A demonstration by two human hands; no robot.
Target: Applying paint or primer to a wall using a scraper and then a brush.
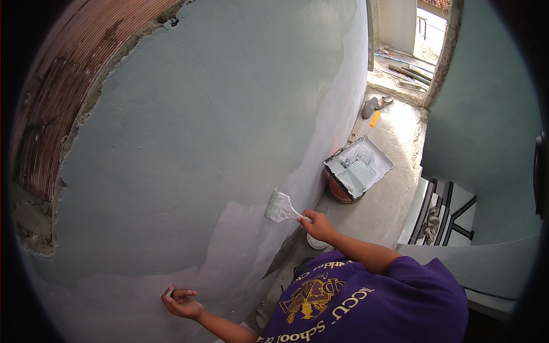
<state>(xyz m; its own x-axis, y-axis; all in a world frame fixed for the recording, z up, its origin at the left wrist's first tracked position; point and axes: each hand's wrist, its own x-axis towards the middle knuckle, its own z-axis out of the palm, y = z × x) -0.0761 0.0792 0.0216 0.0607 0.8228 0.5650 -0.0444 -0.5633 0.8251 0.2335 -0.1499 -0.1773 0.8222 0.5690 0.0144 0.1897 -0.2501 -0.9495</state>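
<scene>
My right hand [318, 226] is closed around the handle of a wide, paint-smeared paintbrush [281, 207]. The bristles meet the wall, close to the border between grey-green plaster [171, 148] and a paler, lilac-white coat [240, 228] along the bottom and right. Low against the pale part, my left hand [183, 303] has its fingers loosely curled and apart; a small grey spot shows at its fingertips, too small to name. Beyond the brush, a paint tray [366, 166] with whitish paint rests on a reddish bucket [342, 193].
Under my right forearm stands a round, white-topped container [316, 242]. Farther along the concrete floor lie an orange-handled tool [374, 119] and grey footwear [372, 107], before a doorway with rubble. Black railings [457, 220] border an opening at right. Exposed ribbed brick [63, 86] edges the plaster at left.
</scene>
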